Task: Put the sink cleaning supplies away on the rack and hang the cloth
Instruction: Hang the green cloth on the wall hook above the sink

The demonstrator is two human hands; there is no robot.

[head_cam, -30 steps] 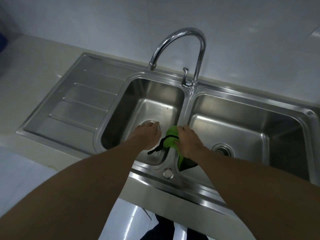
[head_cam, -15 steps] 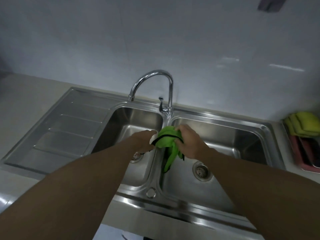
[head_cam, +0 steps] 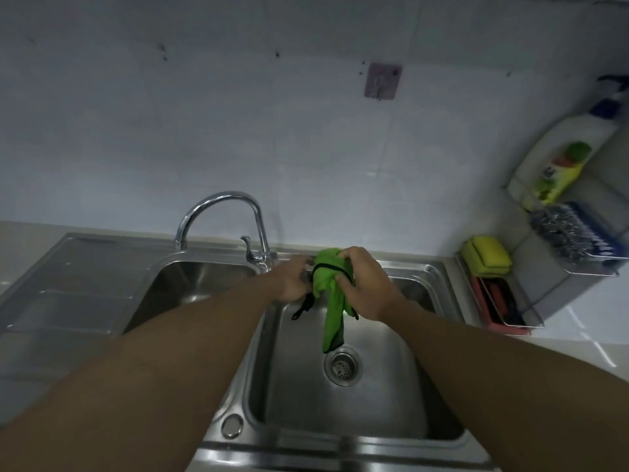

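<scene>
Change: green cloth (head_cam: 332,294) has shifted off the divider, now over right basin (head_cam: 374,410), near faucet (head_cam: 221,216).
Cloth: bunched on top, long axis vertical, tail points down at drain (head_cam: 342,366), black loop (head_cam: 302,310) dangles left.
Right hand (head_cam: 366,287): fingers curled, gripping cloth.
Left hand (head_cam: 289,281): against cloth top, grip cannot tell.

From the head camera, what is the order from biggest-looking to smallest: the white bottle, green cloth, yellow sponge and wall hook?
1. white bottle
2. green cloth, bunched and nearer the camera, so its place is less sure
3. yellow sponge and wall hook look about alike, so they are not ranked
</scene>
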